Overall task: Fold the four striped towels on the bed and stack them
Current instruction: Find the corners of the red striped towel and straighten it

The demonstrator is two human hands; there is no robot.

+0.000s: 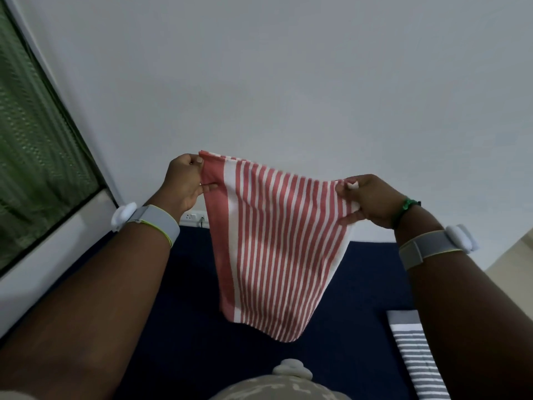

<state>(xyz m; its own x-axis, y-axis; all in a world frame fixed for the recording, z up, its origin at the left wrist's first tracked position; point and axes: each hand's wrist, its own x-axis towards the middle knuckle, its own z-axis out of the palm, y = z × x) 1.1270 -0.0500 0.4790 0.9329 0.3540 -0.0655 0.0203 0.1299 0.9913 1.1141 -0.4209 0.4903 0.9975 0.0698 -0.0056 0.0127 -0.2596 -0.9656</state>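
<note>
A red-and-white striped towel (274,249) hangs in the air above the dark blue bed (184,313), doubled over with its stripes running downward. My left hand (184,183) pinches its upper left corner. My right hand (366,200) pinches the upper right corner, so the top edge sags between them. A grey-and-white striped towel (415,356) lies folded into a long strip on the bed at the lower right, partly hidden by my right forearm.
A white wall fills the background, with a power socket (193,217) low behind the bed. A window with a green curtain (34,168) and a white sill runs along the left. Pale floor (513,255) shows at the right edge.
</note>
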